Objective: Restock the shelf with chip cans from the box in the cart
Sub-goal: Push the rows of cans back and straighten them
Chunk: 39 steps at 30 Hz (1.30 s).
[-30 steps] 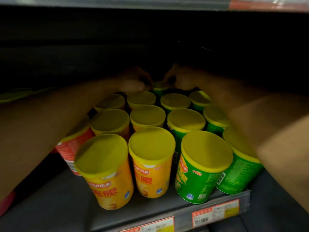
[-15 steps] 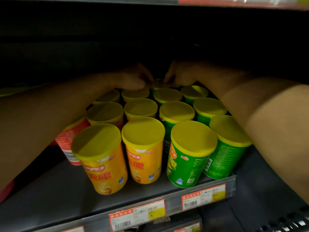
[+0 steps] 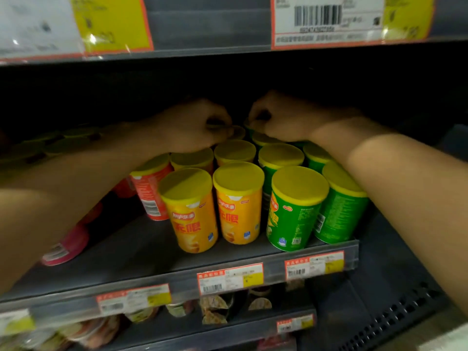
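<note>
Yellow-lidded chip cans stand in rows on the dark shelf: orange cans on the left, green cans on the right. Both my arms reach deep over the rows. My left hand curls its fingers on the top of an orange can at the back. My right hand curls on the top of a green can at the back. Darkness hides the bodies of both back cans. The box and the cart are out of view.
A red can stands left of the orange rows, and a pink can shows under my left forearm. Price labels line the shelf front. The upper shelf rail hangs low overhead. Packaged snacks fill the shelf below.
The view has pulled back and tilted up, so the upper price rail and the shelf below show. Both hands have stayed at the back row, close together.
</note>
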Tool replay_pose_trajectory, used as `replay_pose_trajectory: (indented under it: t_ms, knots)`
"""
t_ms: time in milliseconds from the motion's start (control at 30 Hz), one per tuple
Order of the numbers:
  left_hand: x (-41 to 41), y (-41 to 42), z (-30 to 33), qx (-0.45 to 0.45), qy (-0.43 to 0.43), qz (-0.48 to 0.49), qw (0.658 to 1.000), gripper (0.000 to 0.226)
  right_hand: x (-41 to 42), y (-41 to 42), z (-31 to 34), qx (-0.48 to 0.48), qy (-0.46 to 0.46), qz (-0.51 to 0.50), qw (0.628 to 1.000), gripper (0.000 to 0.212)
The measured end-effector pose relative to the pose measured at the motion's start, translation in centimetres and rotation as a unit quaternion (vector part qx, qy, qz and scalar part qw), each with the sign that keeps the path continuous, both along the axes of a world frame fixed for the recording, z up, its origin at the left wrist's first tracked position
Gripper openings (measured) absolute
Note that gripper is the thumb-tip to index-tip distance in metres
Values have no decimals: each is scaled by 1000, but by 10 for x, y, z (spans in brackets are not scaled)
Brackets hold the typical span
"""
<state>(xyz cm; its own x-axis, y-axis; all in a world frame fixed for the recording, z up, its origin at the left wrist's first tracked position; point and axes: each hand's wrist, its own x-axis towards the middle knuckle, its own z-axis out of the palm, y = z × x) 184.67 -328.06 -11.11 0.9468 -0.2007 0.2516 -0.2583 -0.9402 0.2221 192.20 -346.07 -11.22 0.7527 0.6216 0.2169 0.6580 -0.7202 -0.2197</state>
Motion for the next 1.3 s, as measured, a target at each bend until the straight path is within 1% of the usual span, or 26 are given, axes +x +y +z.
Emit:
replay_pose_trajectory:
  t_ms: [167,233,267,333,400,500,633,667,767,867,933,1067,1167,1300]
  knots:
    - [-70,7,-7,24,-27,39,999,27,-60,3,2,-43,-2,22,999,21]
    - [-89,5,-12,38,-22,59,997,36,-80,4,0,-61,0,9,998,27]
    - [-97,2,-14,48,-7,73,996,41,-89,5,-1,-70,-2,0,998,33]
    - [-107,-4,-20,74,15,101,992,51,-105,7,-4,-88,-4,-7,996,36]
    - [-112,-8,-25,95,-1,115,989,56,-116,10,-8,-102,-15,-13,995,38]
    - [-121,-8,-32,110,-40,82,990,56,-126,9,-13,-110,-42,-24,993,44]
    - [-134,-5,-36,66,-45,45,996,54,-139,-2,-15,-108,-48,-17,993,63]
    - [-137,-4,-37,62,-47,41,996,55,-143,-4,-15,-103,-51,-13,993,65]
    - [-147,-7,-39,38,-42,42,998,64,-154,-10,-11,-88,-53,5,995,57]
    - [-153,-9,-41,23,-42,41,998,62,-161,-11,-9,-85,-54,14,995,48]
    - [-156,-10,-42,23,-39,46,998,60,-163,-11,-10,-89,-57,11,994,47]
    - [-157,-11,-42,12,-33,53,998,66,-163,-11,-12,-85,-60,12,995,47]
    - [-155,-10,-43,0,-30,52,998,61,-161,-11,-13,-82,-58,13,995,50]
    - [-152,-6,-46,-23,-32,34,999,51,-154,-11,-13,-92,-53,23,994,48]
